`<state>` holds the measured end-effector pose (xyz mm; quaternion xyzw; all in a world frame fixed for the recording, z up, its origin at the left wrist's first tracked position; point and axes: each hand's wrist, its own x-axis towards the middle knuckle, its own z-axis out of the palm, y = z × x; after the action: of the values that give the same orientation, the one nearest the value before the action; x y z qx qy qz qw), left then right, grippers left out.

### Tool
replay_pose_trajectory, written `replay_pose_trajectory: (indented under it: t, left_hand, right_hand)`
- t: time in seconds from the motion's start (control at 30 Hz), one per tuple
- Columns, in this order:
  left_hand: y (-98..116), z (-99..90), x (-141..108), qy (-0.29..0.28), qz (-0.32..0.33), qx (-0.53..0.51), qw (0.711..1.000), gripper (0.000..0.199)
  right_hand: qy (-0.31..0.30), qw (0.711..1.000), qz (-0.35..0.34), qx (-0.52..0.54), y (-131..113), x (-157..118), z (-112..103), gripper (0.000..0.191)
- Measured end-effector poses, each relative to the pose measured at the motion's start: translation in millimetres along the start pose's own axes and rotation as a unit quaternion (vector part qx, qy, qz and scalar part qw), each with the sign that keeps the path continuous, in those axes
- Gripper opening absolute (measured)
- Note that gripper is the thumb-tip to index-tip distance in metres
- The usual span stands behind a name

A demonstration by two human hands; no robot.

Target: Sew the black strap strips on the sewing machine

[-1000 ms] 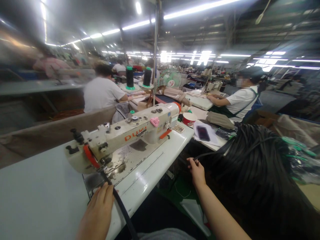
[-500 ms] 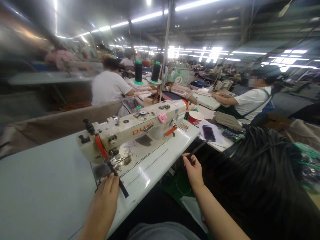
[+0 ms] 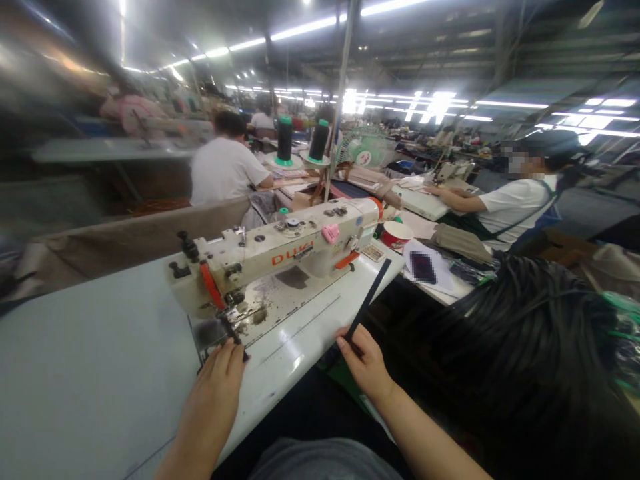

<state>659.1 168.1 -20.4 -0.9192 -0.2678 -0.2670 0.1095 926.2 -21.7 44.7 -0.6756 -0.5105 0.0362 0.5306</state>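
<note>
My left hand (image 3: pixel 215 387) lies on the white table at the needle end of a sewing machine (image 3: pixel 300 250). Its fingers are together on a black strip (image 3: pixel 231 331) that runs under the presser foot; a short end peeks out by the fingertips. The thumb is hidden. My right hand (image 3: pixel 367 363), raised over the table's front edge, pinches a second black strip (image 3: pixel 370 297) near its lower end. That strip slants up and to the right, its far end free.
A big heap of black strips (image 3: pixel 510 333) lies at the right. Beyond the machine are a red-rimmed tub (image 3: pixel 397 235), a small card (image 3: pixel 373 253) and two black thread cones (image 3: pixel 285 141). Co-workers sit at the left (image 3: pixel 227 163) and right (image 3: pixel 525 200).
My right hand has moved left from beside the heap, bringing its strip over the table's edge. Less of the strip under my left hand shows past the fingers. The view has shifted slightly.
</note>
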Motion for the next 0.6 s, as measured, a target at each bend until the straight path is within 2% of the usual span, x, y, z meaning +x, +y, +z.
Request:
replay_pose_trajectory:
  t: [0.27,0.43,0.6]
  left_hand:
    - [13.0,-14.5,12.8,-0.036,-0.085,-0.021,0.996,0.025]
    - [10.0,-26.7,24.5,-0.064,-0.164,-0.076,0.981,0.024]
    - [4.0,-30.9,30.6,-0.085,-0.229,-0.122,0.962,0.024]
  right_hand:
    - [-0.133,0.987,-0.074,0.055,-12.0,-9.4,12.8,0.018]
    - [-0.193,0.974,-0.103,0.063,-9.7,-14.2,22.0,0.018]
    - [-0.231,0.965,-0.110,0.063,-6.8,-19.7,28.7,0.016]
